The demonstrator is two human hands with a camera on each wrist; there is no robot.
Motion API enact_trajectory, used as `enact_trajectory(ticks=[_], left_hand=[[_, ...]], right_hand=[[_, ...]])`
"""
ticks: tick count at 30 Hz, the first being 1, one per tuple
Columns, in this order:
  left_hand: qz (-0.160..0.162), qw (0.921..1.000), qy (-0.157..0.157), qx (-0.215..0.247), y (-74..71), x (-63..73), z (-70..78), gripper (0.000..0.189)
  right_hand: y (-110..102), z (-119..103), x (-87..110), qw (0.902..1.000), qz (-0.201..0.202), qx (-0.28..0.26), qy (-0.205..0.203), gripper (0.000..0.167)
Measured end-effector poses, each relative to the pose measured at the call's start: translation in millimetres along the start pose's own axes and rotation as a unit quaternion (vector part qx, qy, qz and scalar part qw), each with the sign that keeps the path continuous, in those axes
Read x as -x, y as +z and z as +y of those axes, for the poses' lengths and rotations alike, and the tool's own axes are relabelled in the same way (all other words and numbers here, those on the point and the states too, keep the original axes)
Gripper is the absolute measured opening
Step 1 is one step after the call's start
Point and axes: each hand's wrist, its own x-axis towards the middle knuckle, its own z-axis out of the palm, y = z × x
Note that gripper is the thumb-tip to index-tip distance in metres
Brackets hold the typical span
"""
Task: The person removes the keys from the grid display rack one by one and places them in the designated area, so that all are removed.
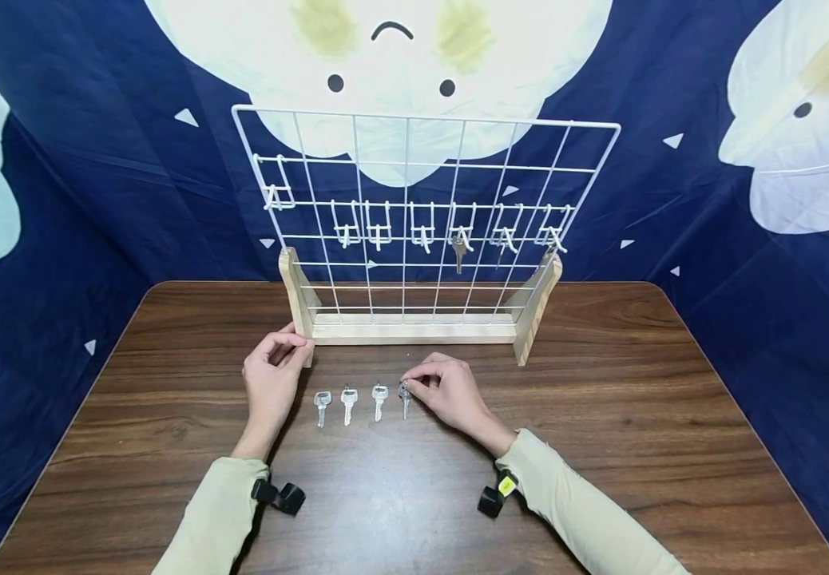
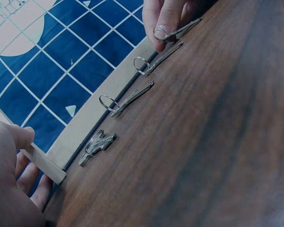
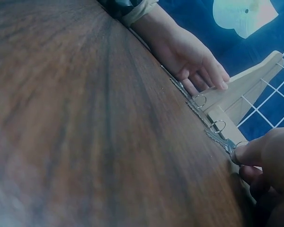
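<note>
Pinching a silver key (image 1: 405, 405) by its head, right hand (image 1: 452, 393) sits at the key's 3 o'clock, thumb and finger closed on it; can't tell if the tip touches the brown surface (image 1: 400, 499). Three more keys (image 1: 349, 396) lie spaced in a row toward 9 o'clock. Left hand (image 1: 274, 377), at 10 o'clock of the leftmost key, grips the wooden leg (image 1: 295, 294), thumb one side, fingers the other. Wire rack (image 1: 405, 205) stands at the keys' 12 o'clock. Hung key (image 1: 459, 254) on a white hook (image 1: 462, 235), 1 o'clock of the pinched one.
</note>
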Motion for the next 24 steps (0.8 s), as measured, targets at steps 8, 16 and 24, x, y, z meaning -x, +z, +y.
enact_trajectory(ticks=[8, 16, 24], left_hand=[[0.001, 1.0, -0.001, 0.0, 0.3, 0.0, 0.6, 0.013], [0.0, 1.0, 0.001, -0.006, 0.3, 0.2, 1.3, 0.013], [0.001, 1.0, 0.005, -0.002, 0.3, 0.2, -0.2, 0.013]], right_hand=[[2.0, 3.5, 0.3, 0.9995, 0.002, 0.02, -0.023, 0.01], [1.5, 2.4, 1.2, 0.9989, 0.005, 0.033, -0.034, 0.011], [2.4, 1.9, 2.2, 0.9982, 0.011, 0.043, -0.041, 0.01]])
